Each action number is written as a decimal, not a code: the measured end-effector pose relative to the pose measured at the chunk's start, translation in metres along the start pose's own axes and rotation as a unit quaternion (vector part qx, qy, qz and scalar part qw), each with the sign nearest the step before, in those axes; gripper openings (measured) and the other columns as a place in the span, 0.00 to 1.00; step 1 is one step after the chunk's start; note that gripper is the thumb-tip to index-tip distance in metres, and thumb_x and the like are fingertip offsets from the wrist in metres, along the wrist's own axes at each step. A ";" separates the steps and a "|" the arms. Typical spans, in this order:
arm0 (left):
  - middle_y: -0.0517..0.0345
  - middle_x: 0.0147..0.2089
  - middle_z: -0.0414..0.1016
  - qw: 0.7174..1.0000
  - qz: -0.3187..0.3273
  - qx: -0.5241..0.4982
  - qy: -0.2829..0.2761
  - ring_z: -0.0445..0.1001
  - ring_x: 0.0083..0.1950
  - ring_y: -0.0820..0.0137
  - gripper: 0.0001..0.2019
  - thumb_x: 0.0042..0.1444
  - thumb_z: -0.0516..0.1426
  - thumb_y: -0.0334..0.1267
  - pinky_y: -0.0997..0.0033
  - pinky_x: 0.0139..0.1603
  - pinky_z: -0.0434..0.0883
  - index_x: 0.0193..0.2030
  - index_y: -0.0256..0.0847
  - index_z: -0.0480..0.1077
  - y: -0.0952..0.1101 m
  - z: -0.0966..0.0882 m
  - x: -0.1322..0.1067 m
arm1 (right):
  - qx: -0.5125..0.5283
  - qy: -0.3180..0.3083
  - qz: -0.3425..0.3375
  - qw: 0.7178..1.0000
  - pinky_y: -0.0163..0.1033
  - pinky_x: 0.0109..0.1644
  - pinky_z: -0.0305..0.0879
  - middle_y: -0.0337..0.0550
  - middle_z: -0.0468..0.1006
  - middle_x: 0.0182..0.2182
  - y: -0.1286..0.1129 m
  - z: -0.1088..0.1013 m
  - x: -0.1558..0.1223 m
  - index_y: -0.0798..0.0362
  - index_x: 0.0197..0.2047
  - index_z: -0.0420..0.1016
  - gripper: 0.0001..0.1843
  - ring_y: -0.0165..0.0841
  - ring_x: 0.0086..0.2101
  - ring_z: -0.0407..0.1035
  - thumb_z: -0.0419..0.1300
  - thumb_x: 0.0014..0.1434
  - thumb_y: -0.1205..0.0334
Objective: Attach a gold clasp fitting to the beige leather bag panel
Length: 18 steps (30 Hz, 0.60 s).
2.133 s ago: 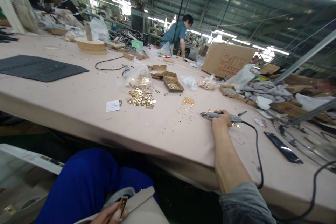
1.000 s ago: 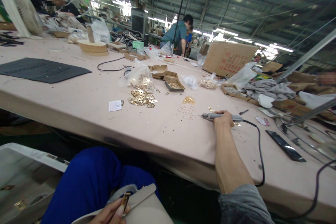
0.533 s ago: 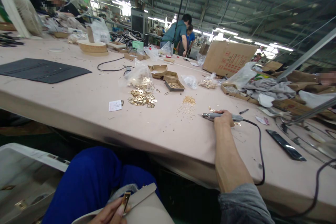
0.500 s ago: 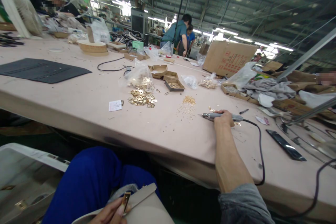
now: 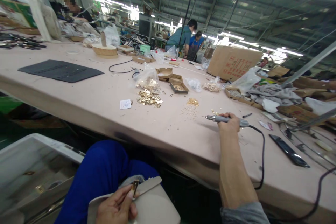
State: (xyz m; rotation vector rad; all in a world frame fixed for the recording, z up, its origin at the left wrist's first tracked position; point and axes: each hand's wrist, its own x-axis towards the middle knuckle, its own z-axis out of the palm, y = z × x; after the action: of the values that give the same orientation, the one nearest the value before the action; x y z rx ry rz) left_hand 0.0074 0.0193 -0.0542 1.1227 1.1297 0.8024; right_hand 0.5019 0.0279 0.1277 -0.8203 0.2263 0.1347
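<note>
My right hand (image 5: 229, 123) is closed round a grey electric screwdriver (image 5: 243, 122), held above the table with its thin tip pointing left. A black cord runs from its back end. Left of the tip lie small gold screws (image 5: 193, 102) in a loose heap with strays around it. My left hand (image 5: 117, 204) pinches a small gold metal clasp piece (image 5: 135, 188) between thumb and fingers. Beneath that hand a beige bag (image 5: 157, 201) with a pointed flap rests on my lap.
Gold metal plates (image 5: 149, 98) spill from a clear bag at mid-table. Small cardboard trays (image 5: 179, 87) stand behind. A dark flat panel (image 5: 60, 70) lies left, a black glossy strip (image 5: 288, 150) right. A white crate (image 5: 44, 140) with beige pieces is beside my leg. Co-workers (image 5: 181, 38) stand beyond the table.
The view has shifted, so the table's things appear farther right. My left hand and the beige bag show more fully. The screwdriver remains in my right hand near the same spot.
</note>
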 end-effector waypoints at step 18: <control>0.48 0.30 0.82 1.000 0.009 -0.003 0.015 0.69 0.15 0.74 0.10 0.62 0.59 0.32 0.79 0.14 0.64 0.38 0.28 0.81 0.029 0.007 -0.040 | -0.103 -0.331 -0.025 0.937 0.41 0.29 0.73 0.36 0.71 0.25 0.057 -0.129 -0.326 0.50 0.35 0.73 0.07 0.28 0.21 0.63 0.67 0.56 0.68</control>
State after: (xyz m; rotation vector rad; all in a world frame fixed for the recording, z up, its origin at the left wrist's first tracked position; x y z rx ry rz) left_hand 0.0048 -0.0121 -0.0152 1.1210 1.1431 0.8397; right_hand 0.1561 -0.0388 0.0842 -0.9430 -0.4527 0.3836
